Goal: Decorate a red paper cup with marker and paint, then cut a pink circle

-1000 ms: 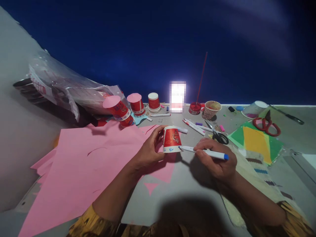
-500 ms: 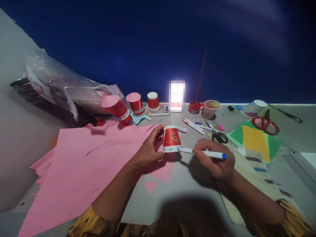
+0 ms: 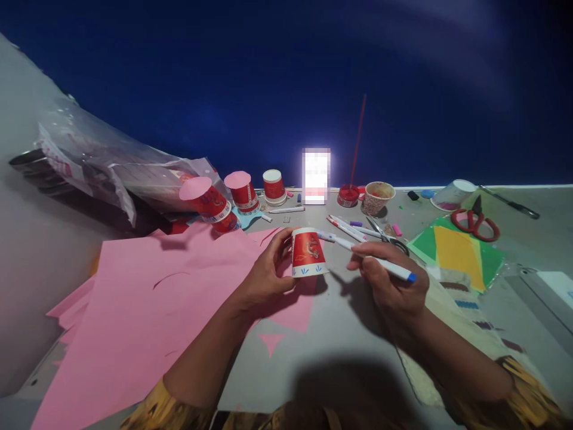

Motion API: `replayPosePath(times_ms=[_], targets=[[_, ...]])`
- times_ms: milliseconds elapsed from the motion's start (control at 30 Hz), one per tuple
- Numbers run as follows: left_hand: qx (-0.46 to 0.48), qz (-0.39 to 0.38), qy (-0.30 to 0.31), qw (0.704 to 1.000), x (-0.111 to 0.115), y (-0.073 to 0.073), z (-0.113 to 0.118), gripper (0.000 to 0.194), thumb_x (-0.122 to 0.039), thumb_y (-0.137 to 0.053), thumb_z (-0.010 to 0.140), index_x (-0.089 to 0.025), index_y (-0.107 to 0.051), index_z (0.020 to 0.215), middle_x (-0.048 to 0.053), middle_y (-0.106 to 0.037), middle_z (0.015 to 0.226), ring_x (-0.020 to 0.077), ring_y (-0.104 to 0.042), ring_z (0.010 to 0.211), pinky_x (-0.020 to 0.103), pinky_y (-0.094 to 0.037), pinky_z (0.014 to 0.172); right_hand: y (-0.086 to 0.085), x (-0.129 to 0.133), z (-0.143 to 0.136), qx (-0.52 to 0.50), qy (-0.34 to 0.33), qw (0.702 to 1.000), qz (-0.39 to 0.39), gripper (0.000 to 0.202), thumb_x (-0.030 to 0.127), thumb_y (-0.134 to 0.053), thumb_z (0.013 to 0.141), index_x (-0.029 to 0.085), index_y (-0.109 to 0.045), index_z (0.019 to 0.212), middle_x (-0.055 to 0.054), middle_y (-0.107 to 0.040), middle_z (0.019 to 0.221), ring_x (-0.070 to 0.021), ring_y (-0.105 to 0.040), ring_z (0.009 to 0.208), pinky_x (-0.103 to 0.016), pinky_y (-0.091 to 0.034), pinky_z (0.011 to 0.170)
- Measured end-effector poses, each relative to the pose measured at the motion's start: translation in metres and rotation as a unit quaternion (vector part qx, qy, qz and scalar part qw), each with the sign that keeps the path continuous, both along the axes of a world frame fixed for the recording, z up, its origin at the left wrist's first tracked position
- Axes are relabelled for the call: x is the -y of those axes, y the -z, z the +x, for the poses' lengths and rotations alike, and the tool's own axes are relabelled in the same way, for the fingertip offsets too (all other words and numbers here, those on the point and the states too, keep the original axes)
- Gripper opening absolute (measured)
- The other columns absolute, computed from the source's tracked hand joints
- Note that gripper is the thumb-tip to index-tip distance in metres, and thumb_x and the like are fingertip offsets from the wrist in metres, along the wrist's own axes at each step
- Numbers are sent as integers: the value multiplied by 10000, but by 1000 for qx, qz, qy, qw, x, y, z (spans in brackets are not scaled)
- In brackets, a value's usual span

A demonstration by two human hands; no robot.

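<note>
My left hand (image 3: 272, 269) grips a red and white paper cup (image 3: 308, 251) from its left side, fingers behind it and thumb low in front. The cup is upside down, and its white lower band carries small blue strokes. A white marker with a blue end (image 3: 385, 266) is pinched in my right hand (image 3: 394, 280), to the right of the cup. The marker's tip points up and left, apart from the blue-stroked band. Large pink paper sheets (image 3: 147, 310) lie under and left of my left hand.
Behind the pink sheets stand cups with pink tops (image 3: 242, 191) and a white-topped red cup (image 3: 274, 186). Markers (image 3: 344, 228), black scissors (image 3: 396, 243), a speckled cup (image 3: 377, 200) and a red pot (image 3: 348, 196) are further back. Red-handled scissors (image 3: 474, 226) rest right, near green and yellow sheets (image 3: 461, 254).
My right hand has lifted the marker's tip off the cup's lower band and tilted it upward. My left hand still holds the cup. The view has shifted slightly.
</note>
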State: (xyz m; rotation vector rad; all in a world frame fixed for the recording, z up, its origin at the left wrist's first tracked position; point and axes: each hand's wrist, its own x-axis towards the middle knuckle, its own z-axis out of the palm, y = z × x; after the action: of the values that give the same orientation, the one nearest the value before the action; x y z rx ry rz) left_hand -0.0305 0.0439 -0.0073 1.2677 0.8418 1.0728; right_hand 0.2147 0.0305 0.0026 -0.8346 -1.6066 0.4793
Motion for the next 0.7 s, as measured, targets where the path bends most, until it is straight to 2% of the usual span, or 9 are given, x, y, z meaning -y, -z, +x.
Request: replayPosePath(times_ms=[100,233,333,467,567,700], targets=[[19,3,24,1000,-3,1,-3,863,-166,-887,664,-306,-505,1425,117,-512,1602,363,-457,1542,509,-433,1237,5,-7,0,25,-9,998,-53,270,322,-728,984,245,-747,1242,-55,-827,1015,-187,-738,745,-332,-617,730],[57,-34,47,997,0,5,-2,925,-194,-930,629,-336,-518,1445,103,-542,1576,365,-522,1484,439,-535,1113,7,-17,0,85,-58,989,-111,729,546,-923,760,244,-689,1380,-125,-771,1305,-188,-708,741,-312,-593,634],[86,-66,43,993,6,6,2,935,-195,-947,618,-344,-542,1447,82,-572,1545,346,-554,1451,376,-555,1057,8,-20,2,136,-81,980,-122,968,612,-968,650,227,-629,1472,-170,-717,1393,-274,-747,938,-331,-602,669],[90,-86,50,991,9,6,6,950,-192,-930,644,-319,-517,1490,100,-558,1571,360,-533,1468,370,-538,1066,11,-23,6,179,-83,975,-104,1052,699,-930,650,232,-573,1522,-178,-688,1430,-382,-682,1241,-445,-616,907],[66,-79,81,991,7,7,5,1008,-189,-921,648,-305,-459,1536,129,-540,1590,388,-507,1487,425,-519,1105,14,-26,10,207,-81,973,-64,1067,743,-874,699,228,-516,1562,-188,-683,1431,-388,-671,1246,-503,-589,992],[9,-11,86,996,4,5,1,1141,-197,-938,621,-321,-373,1604,125,-388,1706,402,-363,1586,510,-411,1242,18,-30,10,258,-68,964,21,1096,719,-868,729,225,-439,1609,-192,-697,1397,-381,-679,1181,-541,-575,1009]])
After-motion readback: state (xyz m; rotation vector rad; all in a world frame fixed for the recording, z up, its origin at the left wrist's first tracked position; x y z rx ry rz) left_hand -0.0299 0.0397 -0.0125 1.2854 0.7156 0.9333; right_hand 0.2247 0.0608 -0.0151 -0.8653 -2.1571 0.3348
